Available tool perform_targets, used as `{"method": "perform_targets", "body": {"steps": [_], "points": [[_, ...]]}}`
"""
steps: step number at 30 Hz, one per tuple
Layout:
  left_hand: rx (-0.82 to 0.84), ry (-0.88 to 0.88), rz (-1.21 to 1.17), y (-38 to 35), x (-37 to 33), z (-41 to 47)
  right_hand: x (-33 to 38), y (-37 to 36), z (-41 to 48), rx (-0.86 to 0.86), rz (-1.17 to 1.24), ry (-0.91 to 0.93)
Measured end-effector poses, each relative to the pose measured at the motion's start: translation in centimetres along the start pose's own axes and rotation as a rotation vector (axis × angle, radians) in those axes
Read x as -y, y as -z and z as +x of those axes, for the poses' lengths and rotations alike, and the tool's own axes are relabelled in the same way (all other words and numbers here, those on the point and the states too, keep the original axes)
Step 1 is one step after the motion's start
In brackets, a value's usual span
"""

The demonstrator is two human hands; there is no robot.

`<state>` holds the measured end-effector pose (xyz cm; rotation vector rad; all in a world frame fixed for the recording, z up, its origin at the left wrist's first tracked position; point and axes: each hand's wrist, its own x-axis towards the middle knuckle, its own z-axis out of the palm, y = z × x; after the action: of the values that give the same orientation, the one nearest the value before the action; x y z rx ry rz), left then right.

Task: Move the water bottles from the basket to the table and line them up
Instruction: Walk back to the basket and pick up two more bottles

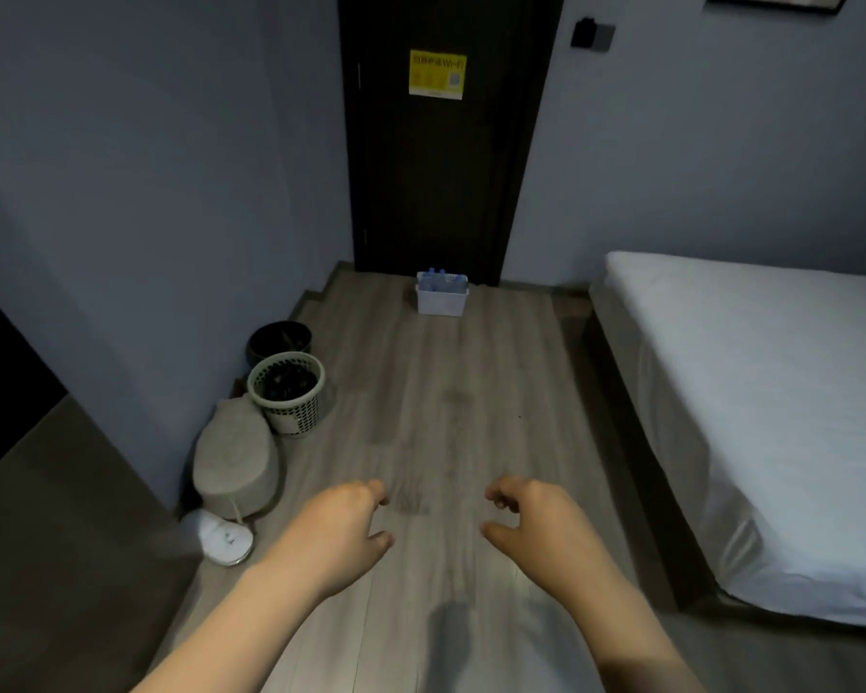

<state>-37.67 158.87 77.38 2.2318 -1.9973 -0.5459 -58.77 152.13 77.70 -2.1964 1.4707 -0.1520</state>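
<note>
A small white basket (pixel 441 301) stands on the wooden floor far ahead, right in front of a dark door. Several clear water bottles (pixel 437 281) with blue caps poke out of its top. My left hand (pixel 347 521) and my right hand (pixel 526 517) hang in the air over the floor, near me and well short of the basket. Both have loosely curled fingers and hold nothing. No table is in view.
A bed with a white sheet (pixel 751 392) fills the right side. Along the left wall stand a black bin (pixel 280 341), a pale slotted bin (pixel 287 392), a beige bag (pixel 236 462) and a white object (pixel 218 537). The dark door (pixel 446 142) is closed.
</note>
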Motion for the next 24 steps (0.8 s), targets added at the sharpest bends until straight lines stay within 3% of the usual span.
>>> {"method": "perform_targets", "body": {"steps": [11, 15, 24], "points": [[-0.010, -0.040, -0.044, 5.1, 6.3, 20.3, 0.5, 1.8, 21.1, 0.007, -0.019, -0.044], [0.000, -0.072, -0.033, 8.3, 8.5, 27.8, 1.3, 2.9, 28.3, -0.066, -0.055, -0.044], [0.041, -0.117, -0.039, 11.3, 10.2, 43.9, -0.6, 5.0, 43.9, -0.045, -0.051, -0.100]]}}
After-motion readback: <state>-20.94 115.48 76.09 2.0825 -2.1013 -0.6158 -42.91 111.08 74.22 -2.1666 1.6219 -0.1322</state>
